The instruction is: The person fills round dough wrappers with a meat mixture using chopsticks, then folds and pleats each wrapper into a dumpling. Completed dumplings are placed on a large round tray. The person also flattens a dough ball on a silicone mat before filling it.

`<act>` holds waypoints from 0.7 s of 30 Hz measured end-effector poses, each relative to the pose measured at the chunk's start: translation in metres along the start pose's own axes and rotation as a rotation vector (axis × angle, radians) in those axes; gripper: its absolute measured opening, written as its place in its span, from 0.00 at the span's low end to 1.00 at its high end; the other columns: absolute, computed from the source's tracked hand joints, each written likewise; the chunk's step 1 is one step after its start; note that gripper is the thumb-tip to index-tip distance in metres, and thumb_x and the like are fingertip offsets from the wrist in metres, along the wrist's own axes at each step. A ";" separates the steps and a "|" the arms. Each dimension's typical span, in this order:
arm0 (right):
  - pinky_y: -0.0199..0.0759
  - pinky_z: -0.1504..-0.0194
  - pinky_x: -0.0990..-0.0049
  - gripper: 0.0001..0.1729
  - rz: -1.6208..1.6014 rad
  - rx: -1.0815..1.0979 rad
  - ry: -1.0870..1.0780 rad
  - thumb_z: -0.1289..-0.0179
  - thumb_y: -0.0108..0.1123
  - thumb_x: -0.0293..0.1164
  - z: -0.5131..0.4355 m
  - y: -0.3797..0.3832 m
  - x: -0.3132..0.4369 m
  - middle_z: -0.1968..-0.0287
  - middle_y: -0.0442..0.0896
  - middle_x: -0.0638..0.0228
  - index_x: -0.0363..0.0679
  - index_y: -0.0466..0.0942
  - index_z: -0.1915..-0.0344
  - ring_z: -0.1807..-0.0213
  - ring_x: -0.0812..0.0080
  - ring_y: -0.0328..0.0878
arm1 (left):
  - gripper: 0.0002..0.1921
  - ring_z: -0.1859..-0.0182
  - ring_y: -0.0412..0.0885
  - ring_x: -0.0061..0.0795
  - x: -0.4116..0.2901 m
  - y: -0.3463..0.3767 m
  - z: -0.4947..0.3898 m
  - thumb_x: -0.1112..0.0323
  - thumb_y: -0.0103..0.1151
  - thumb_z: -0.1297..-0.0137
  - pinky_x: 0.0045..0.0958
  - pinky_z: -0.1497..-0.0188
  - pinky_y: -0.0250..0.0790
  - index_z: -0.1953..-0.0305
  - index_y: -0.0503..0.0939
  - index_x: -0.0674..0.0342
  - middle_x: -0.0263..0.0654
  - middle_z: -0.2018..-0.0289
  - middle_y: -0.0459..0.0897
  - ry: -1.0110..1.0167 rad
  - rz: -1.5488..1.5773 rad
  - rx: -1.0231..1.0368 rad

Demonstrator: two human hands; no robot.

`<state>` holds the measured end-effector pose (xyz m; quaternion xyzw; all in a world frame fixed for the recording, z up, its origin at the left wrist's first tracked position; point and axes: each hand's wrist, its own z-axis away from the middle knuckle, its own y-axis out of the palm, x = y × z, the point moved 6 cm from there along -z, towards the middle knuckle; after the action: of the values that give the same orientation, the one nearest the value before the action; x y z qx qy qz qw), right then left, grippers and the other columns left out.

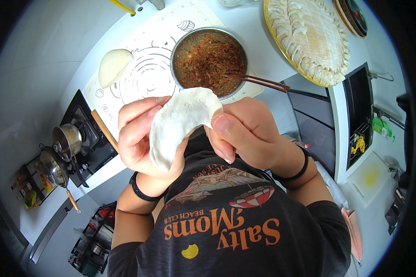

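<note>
A floured, crescent-shaped dumpling [182, 119] is held up between both hands, close to the camera. My left hand [138, 135] supports its left side, with fingertips behind the upper edge. At the other tip, the thumb and bent fingers of my right hand [249, 130] pinch the dough. Just beyond the dumpling is a metal bowl [175, 69] of reddish-brown minced filling [209, 57]. Brown chopsticks [263, 82] rest in the filling and stick out over the bowl's right rim. A smooth piece of dough [113, 67] lies to the left on a printed pastry mat [144, 74].
At the far right, a round tray [320, 45] carries many pleated dumplings along its rim. A wooden rolling pin [104, 130] lies beside my left hand. On the left stand a gas stove [86, 138] and a metal pot [67, 138]. A cutting board [369, 178] is at right.
</note>
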<state>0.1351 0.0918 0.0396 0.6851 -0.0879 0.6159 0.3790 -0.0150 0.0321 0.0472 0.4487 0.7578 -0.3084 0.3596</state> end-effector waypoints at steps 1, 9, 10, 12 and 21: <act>0.60 0.77 0.80 0.25 -0.017 0.018 0.007 0.22 0.50 0.38 0.000 0.000 -0.001 0.83 0.73 0.74 0.38 0.73 0.78 0.82 0.83 0.67 | 0.28 0.52 0.84 0.40 0.000 0.000 0.000 0.77 0.78 0.48 0.34 0.51 0.79 0.47 0.73 0.63 0.49 0.52 0.79 -0.005 -0.031 0.009; 0.79 0.62 0.78 0.32 -0.085 -0.205 -0.108 0.42 0.77 0.31 0.016 -0.032 0.022 0.43 0.77 0.62 0.35 0.73 0.41 0.54 0.76 0.81 | 0.22 0.51 0.85 0.29 0.022 0.029 0.001 0.77 0.72 0.41 0.32 0.45 0.77 0.48 0.75 0.71 0.40 0.54 0.85 -0.767 0.761 -0.035; 0.81 0.58 0.77 0.32 -0.106 -0.248 -0.087 0.42 0.76 0.28 0.022 -0.036 0.024 0.41 0.77 0.61 0.35 0.74 0.39 0.50 0.73 0.82 | 0.21 0.52 0.85 0.29 0.019 0.038 -0.001 0.79 0.71 0.41 0.32 0.45 0.77 0.47 0.75 0.70 0.40 0.54 0.86 -0.777 0.755 0.027; 0.81 0.51 0.75 0.28 -0.117 -0.272 -0.039 0.42 0.75 0.25 0.032 -0.044 0.028 0.40 0.78 0.59 0.34 0.77 0.41 0.43 0.69 0.80 | 0.20 0.52 0.85 0.29 0.013 0.055 -0.006 0.83 0.68 0.41 0.30 0.46 0.78 0.47 0.75 0.69 0.40 0.55 0.86 -0.802 0.749 0.122; 0.80 0.46 0.71 0.25 0.068 -0.314 0.033 0.42 0.69 0.14 0.094 -0.142 0.060 0.46 0.83 0.61 0.32 0.77 0.44 0.44 0.71 0.81 | 0.21 0.45 0.84 0.34 -0.021 0.172 -0.021 0.92 0.57 0.37 0.29 0.42 0.79 0.44 0.76 0.71 0.43 0.43 0.74 -0.538 0.451 0.431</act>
<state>0.3050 0.1526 0.0397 0.6039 -0.2002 0.6182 0.4615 0.1414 0.1091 0.0510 0.5720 0.4371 -0.4798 0.5014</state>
